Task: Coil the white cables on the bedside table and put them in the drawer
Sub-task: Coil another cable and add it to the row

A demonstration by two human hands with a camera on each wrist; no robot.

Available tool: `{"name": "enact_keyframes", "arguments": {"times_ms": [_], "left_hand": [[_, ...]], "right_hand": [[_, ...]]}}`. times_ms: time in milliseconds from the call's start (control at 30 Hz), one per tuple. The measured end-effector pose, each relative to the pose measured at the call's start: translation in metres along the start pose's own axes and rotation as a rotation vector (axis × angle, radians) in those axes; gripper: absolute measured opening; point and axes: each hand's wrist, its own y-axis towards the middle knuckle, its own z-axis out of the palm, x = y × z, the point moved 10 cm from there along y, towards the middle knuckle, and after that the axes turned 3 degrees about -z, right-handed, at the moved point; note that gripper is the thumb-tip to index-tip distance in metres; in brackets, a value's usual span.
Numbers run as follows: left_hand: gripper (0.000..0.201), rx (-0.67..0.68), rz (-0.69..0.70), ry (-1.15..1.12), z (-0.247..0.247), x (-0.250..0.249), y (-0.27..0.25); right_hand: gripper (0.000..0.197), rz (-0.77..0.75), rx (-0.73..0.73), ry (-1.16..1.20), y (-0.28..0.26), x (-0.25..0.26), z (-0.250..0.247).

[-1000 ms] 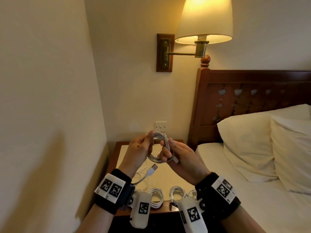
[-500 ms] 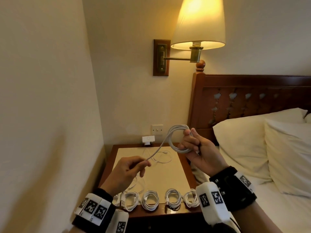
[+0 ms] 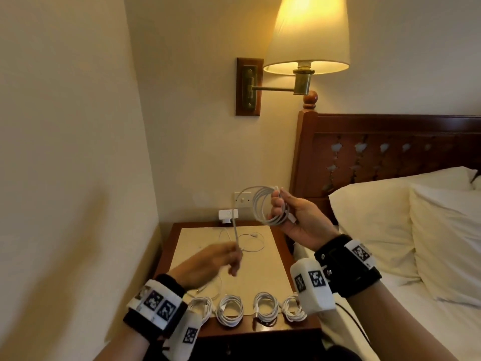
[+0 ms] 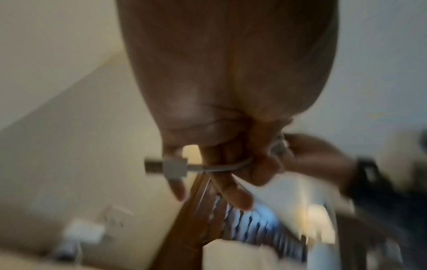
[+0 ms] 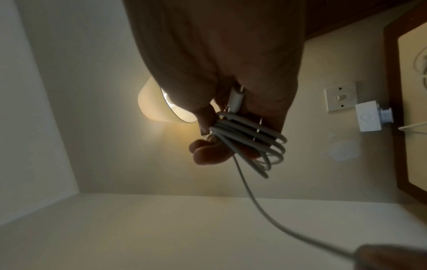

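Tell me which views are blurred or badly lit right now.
Head view: sharp, but the left hand is motion-smeared; lamp glows bright. Left wrist view: blurred throughout, plug still readable. Right wrist view: sharp, right hand backlit and dark, coil clear.

Left hand [image 3: 208,264] motion-blurred; leftmost coiled cable [image 3: 201,307] partly hidden.

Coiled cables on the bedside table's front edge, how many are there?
4, in a row: first coil, second coil, third coil, fourth coil, half hidden behind the wrist camera.
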Motion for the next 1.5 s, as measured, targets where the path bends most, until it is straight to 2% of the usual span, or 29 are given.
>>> {"name": "enact_keyframes", "arguments": {"times_ms": [67,133,167,267,433,533,567,600,633,700,733,767,867,933,1033,1100,1167,1233,1300,1433,1500], "left_hand": [[0.027,-0.240,0.035,-0.489,-0.036,0.001,0.001],[0.037,-0.394,0.023,-0.767,-0.057,0.014,0.003],[0.038,-0.467,-0.006,-0.760,-0.065,0.022,0.004],[0.026,-0.707,-0.074,-0.417,-0.090,0.041,-0.001],[0.018,-0.832,0.008,-0.082,-0.104,0.057,-0.010],[0.022,-1.000,-0.122,0.004,-0.110,0.065,-0.016],[0.026,-0.962,-0.205,0.081,-0.105,0.062,-0.012],[0.029,-0.829,-0.282,0.216,-0.094,0.055,-0.003],[0.032,-0.624,-0.312,0.393,-0.077,0.044,0.008],[0.037,-0.241,-0.197,0.673,-0.037,0.009,0.017],[0.038,-0.141,-0.083,0.759,-0.024,-0.015,0.014],[0.038,-0.116,0.030,0.818,-0.022,-0.041,0.009],[0.034,-0.256,0.353,0.832,-0.040,-0.108,-0.005],[0.034,-0.349,0.503,0.799,-0.052,-0.131,-0.011],[0.031,-0.388,0.565,0.709,-0.059,-0.133,-0.009],[0.025,-0.462,0.573,0.680,-0.065,-0.133,-0.010],[0.022,-0.489,0.544,0.638,-0.071,-0.128,-0.010],[0.026,-0.404,0.478,0.587,-0.072,-0.109,-0.005],[0.029,-0.365,0.351,0.642,-0.080,-0.081,0.003],[0.012,-0.536,-0.114,0.848,-0.115,-0.017,0.012],[0.007,-0.646,-0.157,0.641,-0.116,-0.006,0.010]], "right_hand": [[0.020,-0.014,-0.012,0.020,0.003,0.013,-0.002],[0.018,-0.013,0.001,0.035,0.003,0.021,-0.002],[0.018,-0.012,0.013,0.034,0.003,0.024,-0.002],[0.023,-0.023,0.037,-0.006,0.002,0.031,0.000],[0.025,-0.026,0.081,0.000,0.000,0.035,0.009],[0.024,-0.033,0.088,-0.029,0.002,0.030,0.017],[0.023,-0.048,0.084,-0.052,0.003,0.030,0.020],[0.022,-0.067,0.079,-0.087,0.004,0.031,0.022],[0.022,-0.092,0.073,-0.145,0.004,0.032,0.025],[0.024,-0.156,0.060,-0.348,0.004,0.037,0.028],[0.026,-0.186,0.060,-0.471,0.003,0.038,0.031],[0.028,-0.212,0.069,-0.586,0.002,0.039,0.035],[0.035,-0.241,0.116,-0.805,-0.001,0.034,0.048],[0.037,-0.238,0.124,-0.865,-0.002,0.030,0.052],[0.036,-0.241,0.125,-0.937,-0.001,0.025,0.055],[0.035,-0.237,0.118,-0.960,0.001,0.023,0.054],[0.034,-0.231,0.099,-0.929,0.001,0.024,0.052],[0.032,-0.228,0.087,-0.834,0.000,0.029,0.049],[0.030,-0.230,0.068,-0.696,0.000,0.036,0.043],[0.029,-0.154,0.088,-0.314,0.004,0.035,0.035],[0.027,-0.107,0.135,-0.187,0.005,0.027,0.041]]}}
